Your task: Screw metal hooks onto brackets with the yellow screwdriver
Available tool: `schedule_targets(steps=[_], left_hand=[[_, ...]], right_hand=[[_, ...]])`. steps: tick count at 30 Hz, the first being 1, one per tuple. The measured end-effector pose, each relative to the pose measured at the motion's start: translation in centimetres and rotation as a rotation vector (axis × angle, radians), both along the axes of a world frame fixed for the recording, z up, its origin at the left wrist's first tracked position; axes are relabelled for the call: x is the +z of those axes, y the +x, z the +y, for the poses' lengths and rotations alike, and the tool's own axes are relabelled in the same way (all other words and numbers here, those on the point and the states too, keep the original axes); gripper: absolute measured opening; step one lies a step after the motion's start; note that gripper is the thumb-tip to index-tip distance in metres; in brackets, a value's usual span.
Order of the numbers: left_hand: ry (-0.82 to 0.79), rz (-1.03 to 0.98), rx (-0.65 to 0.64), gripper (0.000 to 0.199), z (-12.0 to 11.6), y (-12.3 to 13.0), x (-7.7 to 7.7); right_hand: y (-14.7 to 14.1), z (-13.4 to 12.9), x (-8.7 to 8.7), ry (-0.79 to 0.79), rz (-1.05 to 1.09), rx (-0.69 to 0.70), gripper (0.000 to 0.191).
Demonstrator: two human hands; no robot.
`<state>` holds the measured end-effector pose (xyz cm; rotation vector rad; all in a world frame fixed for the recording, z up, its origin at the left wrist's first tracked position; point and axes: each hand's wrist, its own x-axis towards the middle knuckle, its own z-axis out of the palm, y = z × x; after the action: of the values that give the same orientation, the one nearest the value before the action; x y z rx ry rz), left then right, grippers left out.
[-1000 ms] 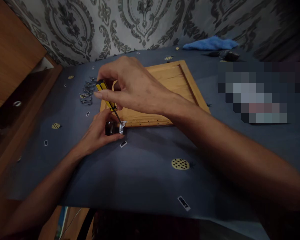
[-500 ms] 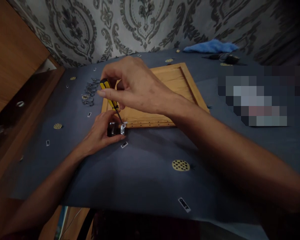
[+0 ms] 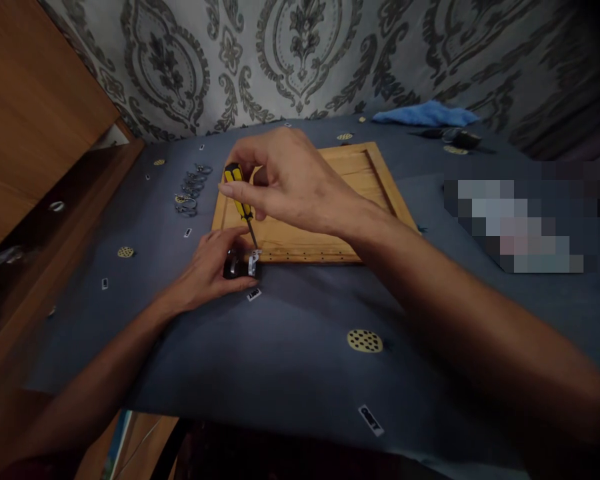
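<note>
My right hand (image 3: 287,183) is closed around a screwdriver (image 3: 243,209) with a yellow and black handle. Its shaft slants down to a shiny metal clip (image 3: 253,265) at the near left corner of a wooden tray-like panel (image 3: 390,190). My left hand (image 3: 207,267) grips a short black cylinder (image 3: 241,270) between thumb and fingers, right against that corner. The clip curves around the cylinder. A row of small dark holes runs along the panel's near edge. The screwdriver's tip is too small to make out on the clip.
Several loose metal clips (image 3: 194,183) lie in a row left of the panel. At the back right are a blue cloth (image 3: 425,113) and a dark tool (image 3: 463,138). A blurred-out packet (image 3: 520,223) lies to the right. A wooden cabinet (image 3: 40,100) borders the left.
The view has shifted slightly, so everything sits a little lower and further right. Both hands keep their holds, with the screwdriver still at the clip.
</note>
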<state>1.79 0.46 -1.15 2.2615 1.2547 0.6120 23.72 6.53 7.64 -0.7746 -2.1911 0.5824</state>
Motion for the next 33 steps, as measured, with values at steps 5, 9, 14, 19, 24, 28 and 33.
schedule_targets(steps=[5, 9, 14, 19, 24, 28, 33], left_hand=[[0.045, 0.016, -0.039, 0.084, 0.1, -0.5, -0.3], [0.079, -0.01, -0.062, 0.084, 0.1, -0.6, -0.6], [0.081, -0.053, -0.087, 0.081, 0.0, -0.4, -0.5], [0.143, -0.101, -0.019, 0.067, -0.1, -0.5, 0.2], [0.352, -0.308, 0.274, 0.027, 0.3, -1.2, 1.1], [0.397, -0.412, 0.415, 0.023, 1.4, -2.5, 1.2], [0.392, -0.422, 0.474, 0.024, 2.8, -4.2, 0.7]], right_hand=[[-0.1, -0.1, 0.0, -0.038, -0.022, 0.011, 0.022], [-0.3, -0.2, -0.1, -0.061, -0.006, 0.025, 0.024], [-0.2, 0.0, -0.4, -0.067, 0.02, 0.035, 0.024], [0.1, 0.6, -0.6, -0.083, 0.072, 0.027, 0.023], [0.2, 1.7, -1.7, -0.049, 0.177, -0.058, 0.028], [0.1, 2.8, -3.3, -0.111, 0.276, -0.137, 0.032], [1.6, 3.8, -5.7, -0.291, 0.398, -0.145, 0.021]])
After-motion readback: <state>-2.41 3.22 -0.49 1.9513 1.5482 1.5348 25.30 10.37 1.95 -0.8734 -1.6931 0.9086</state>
